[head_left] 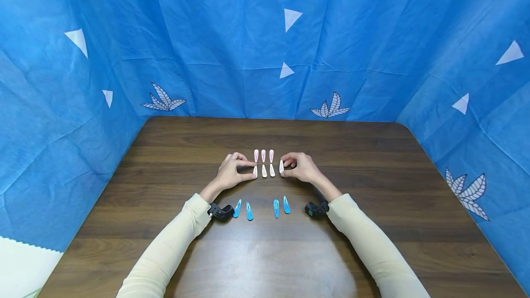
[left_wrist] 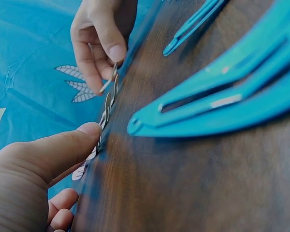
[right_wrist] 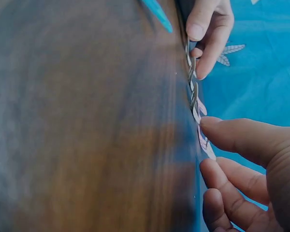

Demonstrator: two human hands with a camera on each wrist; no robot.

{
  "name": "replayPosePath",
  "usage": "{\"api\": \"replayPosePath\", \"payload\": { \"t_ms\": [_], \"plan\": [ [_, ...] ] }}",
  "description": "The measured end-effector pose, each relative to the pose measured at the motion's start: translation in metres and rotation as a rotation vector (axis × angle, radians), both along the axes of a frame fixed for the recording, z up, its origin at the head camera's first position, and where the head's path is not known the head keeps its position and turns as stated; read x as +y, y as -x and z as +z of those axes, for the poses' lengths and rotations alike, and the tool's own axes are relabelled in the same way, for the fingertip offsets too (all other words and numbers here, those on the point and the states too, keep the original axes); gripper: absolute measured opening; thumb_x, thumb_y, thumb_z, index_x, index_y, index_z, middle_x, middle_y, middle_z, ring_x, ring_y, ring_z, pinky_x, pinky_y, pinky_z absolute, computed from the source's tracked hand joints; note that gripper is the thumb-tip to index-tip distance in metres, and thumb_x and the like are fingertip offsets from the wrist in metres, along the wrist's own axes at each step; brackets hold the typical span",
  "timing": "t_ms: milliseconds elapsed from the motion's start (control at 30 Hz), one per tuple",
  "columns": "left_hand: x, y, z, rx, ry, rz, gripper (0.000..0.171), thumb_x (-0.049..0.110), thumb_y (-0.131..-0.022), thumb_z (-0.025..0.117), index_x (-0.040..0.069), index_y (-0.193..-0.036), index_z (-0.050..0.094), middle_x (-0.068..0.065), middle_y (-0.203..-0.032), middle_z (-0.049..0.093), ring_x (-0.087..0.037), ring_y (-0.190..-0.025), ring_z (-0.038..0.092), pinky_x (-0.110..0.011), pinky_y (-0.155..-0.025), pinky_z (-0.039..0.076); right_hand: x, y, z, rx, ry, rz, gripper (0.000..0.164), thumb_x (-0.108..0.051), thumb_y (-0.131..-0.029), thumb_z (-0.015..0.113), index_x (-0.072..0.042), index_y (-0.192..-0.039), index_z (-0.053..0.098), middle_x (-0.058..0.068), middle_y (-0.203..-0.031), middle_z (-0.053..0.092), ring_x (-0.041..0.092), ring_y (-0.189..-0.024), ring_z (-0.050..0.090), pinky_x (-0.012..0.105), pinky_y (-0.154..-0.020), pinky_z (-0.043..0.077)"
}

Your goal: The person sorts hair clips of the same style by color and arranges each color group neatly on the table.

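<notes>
White snap hair clips lie in a row on the brown table. My left hand [head_left: 232,172] holds the leftmost white hair clip [head_left: 255,171] at its ends between thumb and forefinger. At the right end of that row, my right hand [head_left: 304,168] pinches another white hair clip [head_left: 281,166], which looks tilted in the left wrist view. Between the hands lie two more, a white clip [head_left: 264,171] and its neighbour [head_left: 272,170]. Just behind them are three pink hair clips, the middle pink clip [head_left: 263,156] among them. Fingers partly hide the held clips.
Several blue hair clips lie nearer the front: a left pair, with one blue clip [head_left: 249,211], and a right pair, with another blue clip [head_left: 276,209]. Both wrists wear black camera bands. A blue patterned curtain [head_left: 265,91] surrounds the wooden table [head_left: 265,252] at back and sides.
</notes>
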State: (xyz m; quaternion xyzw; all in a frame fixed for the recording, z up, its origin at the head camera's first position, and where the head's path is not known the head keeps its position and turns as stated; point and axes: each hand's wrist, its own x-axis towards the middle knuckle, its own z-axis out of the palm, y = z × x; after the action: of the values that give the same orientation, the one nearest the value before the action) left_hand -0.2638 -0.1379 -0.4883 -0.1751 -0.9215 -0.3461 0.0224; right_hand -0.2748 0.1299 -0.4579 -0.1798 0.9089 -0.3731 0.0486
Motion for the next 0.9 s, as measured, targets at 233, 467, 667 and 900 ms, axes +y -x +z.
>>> {"api": "replayPosePath", "payload": {
  "t_ms": [233, 467, 667, 900],
  "plan": [
    [0.0002, -0.0002, 0.0002, -0.004, 0.002, 0.003, 0.038, 0.035, -0.077, 0.083, 0.025, -0.112, 0.076, 0.0, -0.112, 0.057, -0.02, -0.107, 0.047, -0.041, -0.086, 0.041, -0.0012, 0.0013, -0.0031, -0.015, -0.014, 0.016, 0.041, -0.014, -0.074, 0.084, -0.004, -0.112, 0.07, 0.007, -0.092, 0.068, 0.018, -0.081, 0.057, 0.029, -0.074, 0.045],
    [0.0, -0.0002, -0.0001, -0.002, 0.003, 0.003, 0.038, 0.035, -0.077, 0.083, 0.025, -0.112, 0.076, 0.0, -0.112, 0.056, -0.021, -0.107, 0.047, -0.041, -0.085, 0.041, -0.0029, 0.0009, -0.003, -0.034, -0.021, 0.016, 0.042, -0.014, -0.074, 0.084, -0.004, -0.112, 0.07, 0.007, -0.093, 0.067, 0.018, -0.082, 0.056, 0.029, -0.074, 0.044],
    [-0.0003, -0.0007, 0.0006, 0.003, -0.003, 0.003, 0.037, 0.035, -0.077, 0.083, 0.024, -0.112, 0.076, 0.0, -0.111, 0.057, -0.021, -0.107, 0.047, -0.042, -0.085, 0.041, -0.0028, 0.0014, -0.0038, -0.042, -0.036, 0.02, 0.042, -0.015, -0.075, 0.084, -0.005, -0.114, 0.07, 0.006, -0.094, 0.067, 0.018, -0.083, 0.055, 0.03, -0.076, 0.044],
    [-0.0005, -0.0004, 0.0005, 0.003, -0.007, -0.001, 0.037, 0.034, -0.076, 0.083, 0.024, -0.112, 0.076, -0.001, -0.112, 0.057, -0.022, -0.107, 0.047, -0.042, -0.086, 0.041, -0.0021, 0.0021, -0.0037, -0.038, -0.036, 0.032, 0.043, -0.015, -0.075, 0.084, -0.005, -0.114, 0.07, 0.007, -0.094, 0.066, 0.018, -0.083, 0.055, 0.029, -0.075, 0.043]
  ]
}}
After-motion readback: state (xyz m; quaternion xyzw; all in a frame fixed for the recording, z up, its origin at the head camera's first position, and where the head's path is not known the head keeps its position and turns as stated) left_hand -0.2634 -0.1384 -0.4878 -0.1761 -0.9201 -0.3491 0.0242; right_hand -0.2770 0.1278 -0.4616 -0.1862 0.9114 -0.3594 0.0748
